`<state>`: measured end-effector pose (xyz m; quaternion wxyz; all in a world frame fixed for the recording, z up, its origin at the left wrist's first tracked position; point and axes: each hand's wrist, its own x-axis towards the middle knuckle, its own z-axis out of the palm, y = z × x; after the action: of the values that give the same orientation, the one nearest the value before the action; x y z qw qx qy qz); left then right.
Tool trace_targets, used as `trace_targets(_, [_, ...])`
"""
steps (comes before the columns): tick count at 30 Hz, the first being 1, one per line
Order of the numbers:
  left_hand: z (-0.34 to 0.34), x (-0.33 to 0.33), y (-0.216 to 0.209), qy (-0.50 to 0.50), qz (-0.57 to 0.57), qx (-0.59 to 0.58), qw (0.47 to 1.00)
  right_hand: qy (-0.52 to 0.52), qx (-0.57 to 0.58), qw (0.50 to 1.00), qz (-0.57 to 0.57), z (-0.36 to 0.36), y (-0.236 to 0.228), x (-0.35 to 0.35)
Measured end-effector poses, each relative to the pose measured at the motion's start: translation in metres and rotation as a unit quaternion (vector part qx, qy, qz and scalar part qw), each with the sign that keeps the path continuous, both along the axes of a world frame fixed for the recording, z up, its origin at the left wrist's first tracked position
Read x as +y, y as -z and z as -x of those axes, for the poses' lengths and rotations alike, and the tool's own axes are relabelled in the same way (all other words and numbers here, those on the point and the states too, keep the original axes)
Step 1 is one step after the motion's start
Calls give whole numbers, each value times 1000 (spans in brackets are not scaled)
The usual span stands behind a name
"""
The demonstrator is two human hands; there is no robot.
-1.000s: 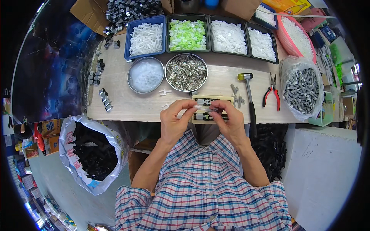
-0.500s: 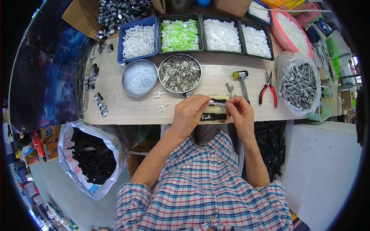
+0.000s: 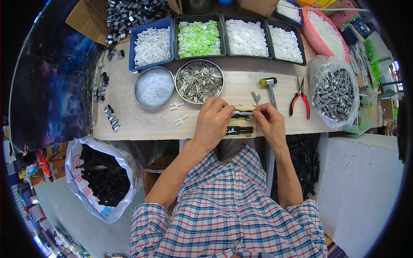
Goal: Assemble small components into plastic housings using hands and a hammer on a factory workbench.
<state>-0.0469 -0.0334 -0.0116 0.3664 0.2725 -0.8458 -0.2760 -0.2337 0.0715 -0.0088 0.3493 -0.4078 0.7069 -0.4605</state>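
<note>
My left hand (image 3: 214, 119) and my right hand (image 3: 269, 121) meet over a small wooden block (image 3: 243, 134) at the front edge of the workbench (image 3: 142, 122). Between their fingertips they pinch a small black and metal part (image 3: 242, 114). A second black part (image 3: 239, 130) lies on the block just below it. A round metal bowl of small metal pieces (image 3: 200, 81) sits right behind my left hand.
A bowl of clear pieces (image 3: 153, 86), trays of white (image 3: 153, 44) and green (image 3: 198, 38) plastic parts, a small hammer (image 3: 270, 89), red pliers (image 3: 299, 98) and a bag of grey parts (image 3: 334, 92) are on the bench. A sack of black parts (image 3: 103, 179) stands below left.
Both hands have moved forward from above my lap onto the block at the bench edge, still holding the small part between them.
</note>
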Motion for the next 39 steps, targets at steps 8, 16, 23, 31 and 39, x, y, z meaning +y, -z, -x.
trace_targets(8, [6, 1, -1, 24, 5, -14, 1000, -16, 18, 1000, -4, 4, 0, -1])
trace_targets(16, [15, 4, 2, 26, 73, -59, 995, 0, 154, 987, 53, -13, 10, -4])
trace_targets(23, [17, 7, -1, 21, 101, -74, 992, 14, 226, 968, 105, -26, 17, -1])
trace_targets(31, [8, 4, -3, 20, 106, -68, 992, -16, 138, 988, 70, -12, 17, 8])
trace_targets(39, [-94, 24, 25, -181, 83, -117, 973, 76, 227, 969, 62, 32, 0, 17])
